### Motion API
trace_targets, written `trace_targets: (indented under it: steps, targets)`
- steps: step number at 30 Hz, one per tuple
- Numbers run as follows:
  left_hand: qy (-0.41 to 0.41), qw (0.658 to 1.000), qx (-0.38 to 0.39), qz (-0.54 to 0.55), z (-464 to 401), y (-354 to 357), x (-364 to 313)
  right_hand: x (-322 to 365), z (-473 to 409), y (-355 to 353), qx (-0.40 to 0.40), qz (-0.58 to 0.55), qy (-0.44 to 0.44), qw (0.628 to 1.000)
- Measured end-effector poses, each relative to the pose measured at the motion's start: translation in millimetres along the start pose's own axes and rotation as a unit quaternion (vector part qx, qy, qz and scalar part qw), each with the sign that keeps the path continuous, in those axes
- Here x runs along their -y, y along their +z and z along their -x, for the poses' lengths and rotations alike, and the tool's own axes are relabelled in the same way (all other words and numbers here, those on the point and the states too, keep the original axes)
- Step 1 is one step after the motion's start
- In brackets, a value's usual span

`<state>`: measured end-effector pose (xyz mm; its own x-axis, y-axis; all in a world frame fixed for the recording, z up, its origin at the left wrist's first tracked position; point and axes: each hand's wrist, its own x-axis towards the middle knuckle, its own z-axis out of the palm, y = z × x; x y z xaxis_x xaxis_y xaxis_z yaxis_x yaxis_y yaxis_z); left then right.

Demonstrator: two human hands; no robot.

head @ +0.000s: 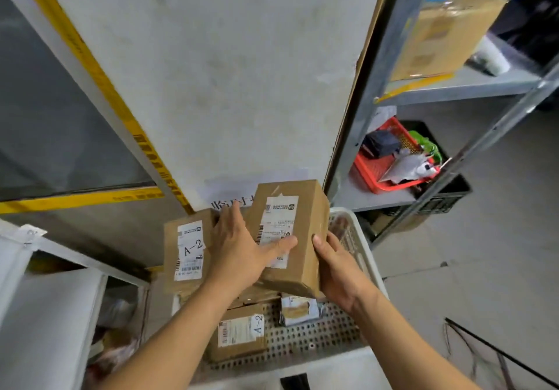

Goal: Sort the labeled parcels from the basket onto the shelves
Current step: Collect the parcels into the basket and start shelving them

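Note:
Above the white perforated basket I hold two brown cardboard parcels. My left hand grips the left parcel, whose white label reads A-2, and its thumb lies across the label of the right parcel. My right hand clasps that larger parcel's right lower edge; the thumb hides part of its label. In the basket lie another A-2 parcel, a small grey-wrapped packet and more cardboard under my hands.
A grey metal shelf unit stands at right with a cardboard box above and a red basket of odds and ends below. A white panel with yellow tape faces me. White bins are at lower left.

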<state>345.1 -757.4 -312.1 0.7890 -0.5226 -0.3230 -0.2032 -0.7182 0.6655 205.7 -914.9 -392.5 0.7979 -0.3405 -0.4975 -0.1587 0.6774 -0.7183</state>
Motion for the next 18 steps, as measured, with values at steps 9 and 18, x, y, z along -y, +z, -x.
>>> trace_targets:
  steps: [9,18]
  targets:
    - [0.0,0.986,0.061,0.155,-26,61,10,14,10,-41,-0.097,0.151,-0.109,0.978]
    - [0.064,0.975,0.179,0.112,-31,155,-42,60,29,-133,-0.137,0.157,-0.105,0.972]
